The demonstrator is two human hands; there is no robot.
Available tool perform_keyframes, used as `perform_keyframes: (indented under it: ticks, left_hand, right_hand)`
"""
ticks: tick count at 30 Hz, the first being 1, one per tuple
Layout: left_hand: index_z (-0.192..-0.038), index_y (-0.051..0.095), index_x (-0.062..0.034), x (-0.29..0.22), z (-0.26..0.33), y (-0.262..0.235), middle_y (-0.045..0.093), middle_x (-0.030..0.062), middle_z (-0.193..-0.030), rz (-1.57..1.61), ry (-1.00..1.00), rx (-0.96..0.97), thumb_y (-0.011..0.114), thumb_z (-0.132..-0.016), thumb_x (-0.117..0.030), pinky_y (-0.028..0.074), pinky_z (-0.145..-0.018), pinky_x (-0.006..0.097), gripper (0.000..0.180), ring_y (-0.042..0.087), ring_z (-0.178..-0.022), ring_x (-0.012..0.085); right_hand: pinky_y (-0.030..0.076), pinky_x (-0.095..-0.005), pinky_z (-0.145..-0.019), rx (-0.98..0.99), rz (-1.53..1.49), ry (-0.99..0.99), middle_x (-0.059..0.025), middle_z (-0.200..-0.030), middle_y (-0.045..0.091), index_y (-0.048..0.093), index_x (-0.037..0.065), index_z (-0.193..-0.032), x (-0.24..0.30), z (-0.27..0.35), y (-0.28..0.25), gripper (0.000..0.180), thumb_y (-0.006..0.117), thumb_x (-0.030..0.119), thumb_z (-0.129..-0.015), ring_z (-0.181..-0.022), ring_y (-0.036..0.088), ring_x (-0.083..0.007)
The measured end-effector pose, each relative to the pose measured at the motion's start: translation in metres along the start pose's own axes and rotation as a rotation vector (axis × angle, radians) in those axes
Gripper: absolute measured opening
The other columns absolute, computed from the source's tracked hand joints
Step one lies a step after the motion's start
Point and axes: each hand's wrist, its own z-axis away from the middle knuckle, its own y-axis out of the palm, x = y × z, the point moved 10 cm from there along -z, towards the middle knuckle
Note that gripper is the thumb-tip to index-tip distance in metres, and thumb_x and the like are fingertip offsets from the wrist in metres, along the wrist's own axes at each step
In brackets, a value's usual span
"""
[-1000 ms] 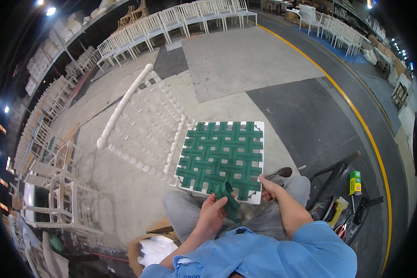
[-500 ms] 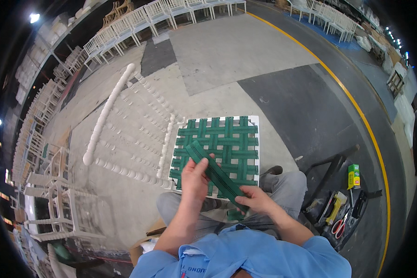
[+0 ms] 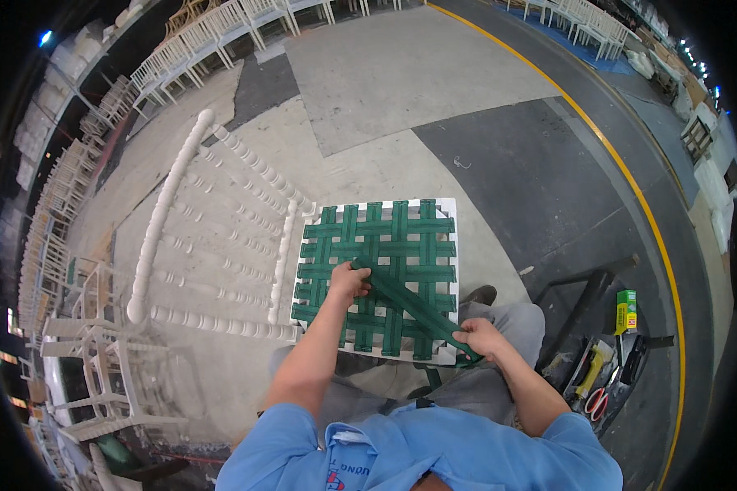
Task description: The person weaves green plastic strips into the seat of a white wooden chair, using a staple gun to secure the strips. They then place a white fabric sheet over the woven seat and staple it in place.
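A white chair with a turned, beaded back (image 3: 165, 213) lies before me, its seat frame (image 3: 443, 353) by my knees. Green webbing straps (image 3: 400, 214) cross over and under each other on the seat. A loose green webbing strap (image 3: 418, 305) runs slantwise above the weave. Its far end is pinched in my left hand (image 3: 351, 281), over the middle of the seat. My right hand (image 3: 479, 338) grips the strap near the seat's near right corner. More of the strap hangs below that corner.
To my right a dark stand holds red-handled scissors (image 3: 596, 403), a yellow-handled tool (image 3: 591, 372) and a green and yellow box (image 3: 626, 311). White chair frames (image 3: 98, 360) stand at left. Rows of white chairs (image 3: 221, 37) line the back. A yellow line (image 3: 630, 176) marks the floor.
My hands have spread apart, drawing the strap out longer between them. The right hand moved right toward the seat corner; the left lowered its end toward the weave. The view shifted slightly.
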Motion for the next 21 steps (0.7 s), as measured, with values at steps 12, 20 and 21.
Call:
perform_keyframes:
  ticks: [12, 20, 21]
  left_hand:
    - [-0.103, 0.08, -0.0033, 0.015, -0.012, -0.009, 0.079, 0.0176, -0.099, -0.661, 0.237, -0.225, 0.082, -0.083, -0.034, 0.058, -0.085, 0.043, 0.037, 0.076, -0.096, 0.0344]
    - [-0.108, 0.076, -0.0016, -0.025, -0.058, 0.005, 0.074, 0.0151, -0.076, -0.966, 0.104, 0.019, 0.057, -0.102, -0.024, 0.056, -0.055, 0.043, 0.03, 0.074, -0.064, 0.0272]
    - [-0.099, 0.074, 0.0004, -0.019, -0.067, 0.005, 0.071, 0.0133, -0.072, -1.045, -0.087, 0.101, 0.054, -0.101, -0.018, 0.054, -0.049, 0.042, 0.027, 0.069, -0.057, 0.0254]
  right_hand:
    - [0.054, -0.0349, -0.062, 0.27, -0.488, 0.002, -0.0053, -0.082, 0.064, 0.064, 0.003, -0.11, 0.116, -0.086, 0.155, 0.049, 0.055, 0.052, -0.11, -0.067, 0.063, -0.018]
    - [0.043, -0.0265, -0.051, 0.425, -1.47, 0.169, -0.0036, -0.08, 0.056, 0.054, 0.004, -0.11, 0.132, -0.175, 0.194, 0.079, 0.045, 0.082, -0.099, -0.061, 0.051, -0.0141]
    - [0.041, -0.0258, -0.05, 0.397, -1.515, 0.187, -0.0031, -0.08, 0.055, 0.054, 0.003, -0.109, 0.134, -0.178, 0.197, 0.082, 0.046, 0.083, -0.098, -0.061, 0.049, -0.0131]
